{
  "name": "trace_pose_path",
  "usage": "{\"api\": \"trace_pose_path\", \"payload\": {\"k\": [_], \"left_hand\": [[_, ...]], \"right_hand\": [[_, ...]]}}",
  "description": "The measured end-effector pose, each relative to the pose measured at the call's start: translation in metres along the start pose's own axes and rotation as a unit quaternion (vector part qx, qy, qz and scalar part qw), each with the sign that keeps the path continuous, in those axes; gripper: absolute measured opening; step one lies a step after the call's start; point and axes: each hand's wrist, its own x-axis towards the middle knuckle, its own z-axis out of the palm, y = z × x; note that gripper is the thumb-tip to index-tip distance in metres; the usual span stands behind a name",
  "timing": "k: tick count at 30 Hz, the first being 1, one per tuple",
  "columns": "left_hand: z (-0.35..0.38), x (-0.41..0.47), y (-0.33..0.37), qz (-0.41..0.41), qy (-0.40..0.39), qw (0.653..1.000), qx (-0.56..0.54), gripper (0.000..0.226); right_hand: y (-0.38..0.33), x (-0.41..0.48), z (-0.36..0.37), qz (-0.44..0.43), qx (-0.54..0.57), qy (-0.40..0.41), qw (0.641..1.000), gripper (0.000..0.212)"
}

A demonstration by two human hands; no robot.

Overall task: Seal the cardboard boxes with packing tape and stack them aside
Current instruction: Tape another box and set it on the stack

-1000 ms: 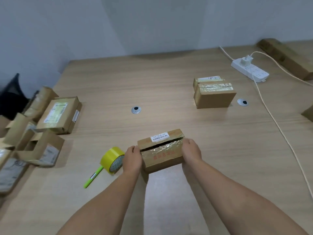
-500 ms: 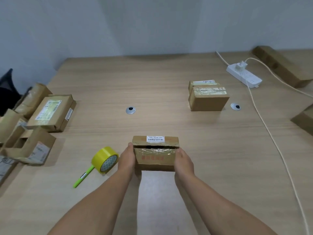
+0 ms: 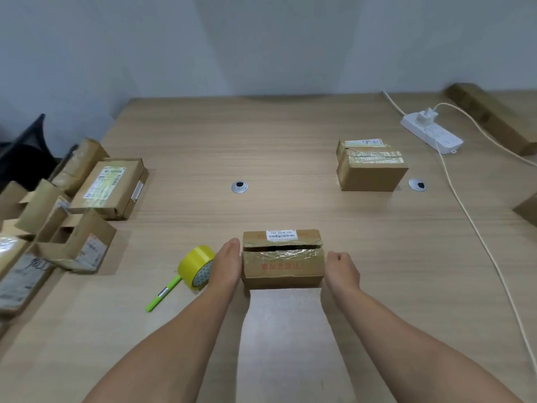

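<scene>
A pale wall backs the wooden table [image 3: 290, 135] I work at. The box [image 3: 283, 266] sits right in front of me at 12 o'clock, flat on the table. Its two top flaps are folded down, but a dark gap shows along the seam, between scraps of old tape.

My left hand [image 3: 226, 266] lies flat against the box's left side, fingers straight. My right hand [image 3: 341, 269] is just beside the right side with the fingers loosely curled and holding nothing. I cannot tell whether it touches the cardboard.

I judge the step to be squaring the box up before taping, with the sealing not yet begun. The next move calls for the tape [image 3: 196, 267], which stands on edge at 9 o'clock, just behind my left hand. I would need to find its free end and draw a strip across the gap. The other hand would have to press the flaps shut, since they may spring up.

By count:
- one tape roll
- one green pen [image 3: 162, 292] beside it
- one taped box [image 3: 370, 170] at 1 o'clock
- one long box [image 3: 491, 117] at 2 o'clock
- a box corner [image 3: 527, 209] at 3 o'clock
- a pile [image 3: 109, 189] at 9 to 10 o'clock, at least five boxes, though they overlap and run out of view
- two grommets [image 3: 239, 186]
- one power strip [image 3: 431, 135] with one plug in it
</scene>
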Motion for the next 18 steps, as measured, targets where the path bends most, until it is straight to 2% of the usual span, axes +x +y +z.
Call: {"api": "trace_pose_path", "payload": {"k": [4, 7, 9, 12, 15, 18], "left_hand": [[-0.033, 0.011, 0.012, 0.089, 0.016, 0.995, 0.039, 0.027], [-0.057, 0.025, 0.021, 0.119, 0.047, 0.988, 0.083, 0.029], [-0.072, 0.035, 0.020, 0.113, 0.062, 0.980, 0.154, 0.034], [-0.088, 0.052, 0.007, 0.032, 0.030, 0.974, 0.224, 0.046], [-0.097, 0.065, -0.007, -0.023, -0.027, 0.956, 0.291, 0.055], [-0.101, 0.064, -0.014, -0.003, -0.044, 0.939, 0.340, 0.049]], "right_hand": [[0.015, -0.011, 0.005, 0.037, -0.126, -0.018, 0.991, 0.032], [0.026, -0.032, 0.028, 0.012, -0.195, -0.121, 0.973, 0.028], [0.028, -0.047, 0.049, 0.025, -0.138, -0.218, 0.966, 0.020], [0.017, -0.073, 0.073, 0.022, -0.062, -0.301, 0.951, 0.017], [0.001, -0.089, 0.095, 0.002, -0.038, -0.332, 0.943, 0.013], [-0.010, -0.097, 0.117, 0.003, -0.009, -0.343, 0.939, 0.012]]}}
